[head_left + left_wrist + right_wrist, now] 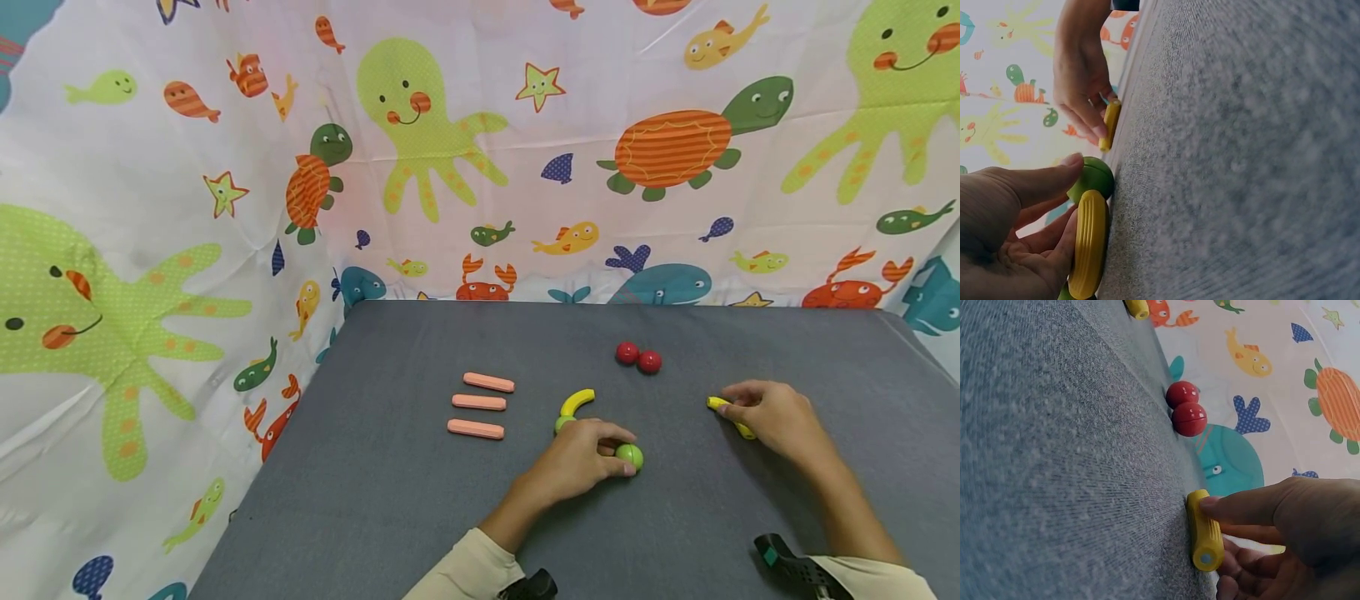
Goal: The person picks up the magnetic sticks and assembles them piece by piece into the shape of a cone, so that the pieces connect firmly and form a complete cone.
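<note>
Left hand (576, 460), fingers pinching a round green ball (632, 456) midway across the grey counter (345, 508), and nearer its right edge, right hand (780, 419), fingers clamped on a ridged yellow stick (1204, 536)!

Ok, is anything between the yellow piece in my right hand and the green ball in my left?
Nothing visible: between the yellow piece and green ball lies bare gray cloth; the red balls sit farther back.

On a gray table (360, 508), a green ball (632, 456) is pinched by the left hand (581, 460), a yellow piece (716, 403) by the right hand (776, 415). Three pink sticks (478, 402) are laid out at left; two touching red balls (649, 362) are set farther back, before a sea-animal cloth (480, 100).
</note>
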Demonstrator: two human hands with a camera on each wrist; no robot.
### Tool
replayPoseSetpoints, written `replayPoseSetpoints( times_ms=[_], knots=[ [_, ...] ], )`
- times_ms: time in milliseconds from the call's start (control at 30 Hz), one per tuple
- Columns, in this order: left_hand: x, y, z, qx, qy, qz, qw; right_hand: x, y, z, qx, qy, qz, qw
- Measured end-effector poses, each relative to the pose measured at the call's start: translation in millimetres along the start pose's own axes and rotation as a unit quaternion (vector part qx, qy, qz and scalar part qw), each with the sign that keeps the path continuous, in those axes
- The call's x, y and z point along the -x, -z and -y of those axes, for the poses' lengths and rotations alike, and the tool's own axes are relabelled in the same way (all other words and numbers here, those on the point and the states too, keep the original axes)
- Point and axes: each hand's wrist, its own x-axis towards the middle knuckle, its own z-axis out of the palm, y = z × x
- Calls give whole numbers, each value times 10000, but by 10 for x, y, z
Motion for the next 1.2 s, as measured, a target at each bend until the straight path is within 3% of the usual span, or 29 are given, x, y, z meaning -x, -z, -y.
replayPoseSetpoints(
  times_ms=[233, 633, 1200],
  knots=[
    [2, 5, 2, -20, -75, 20, 10000, 15, 28, 13, -71, -131, 305, 9994],
    [2, 13, 4, -73, -143, 3, 9999, 18, -1, 127, -514, -162, 454, 9975],
    [4, 59, 22, 9, -102, -181, 9998, 47, -173, 442, -1575, -62, 1089, 9815]
  ],
)
